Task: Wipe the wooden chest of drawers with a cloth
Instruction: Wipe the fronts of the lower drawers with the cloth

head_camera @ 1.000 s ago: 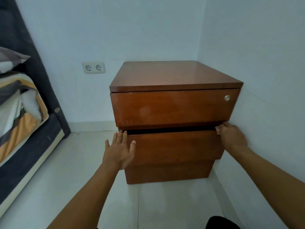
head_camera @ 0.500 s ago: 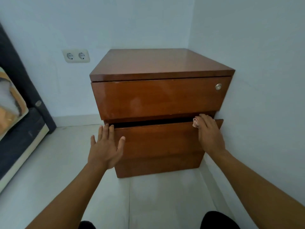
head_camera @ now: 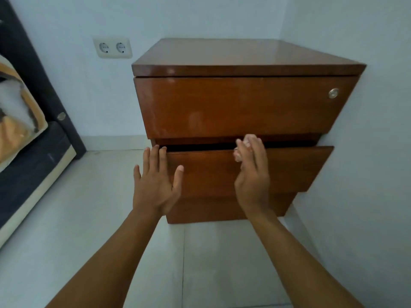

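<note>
A brown wooden chest of drawers [head_camera: 233, 105] stands in the room's corner, its middle drawer [head_camera: 295, 167] pulled out a little. My right hand [head_camera: 252, 174] presses a small pale pink cloth [head_camera: 244, 145] against the top edge of that drawer, near its middle. Most of the cloth is hidden under my fingers. My left hand [head_camera: 155, 181] rests flat with fingers spread on the drawer's left end, holding nothing.
White walls close in behind and on the right. A double wall socket [head_camera: 113, 48] sits left of the chest. A bed with dark frame [head_camera: 33, 156] and striped bedding lies at the far left. Pale floor tiles [head_camera: 93, 207] stretch below.
My right hand has slid the cloth leftward along the middle drawer's top edge, from the right end to about the middle. My left hand stays on the left end.
</note>
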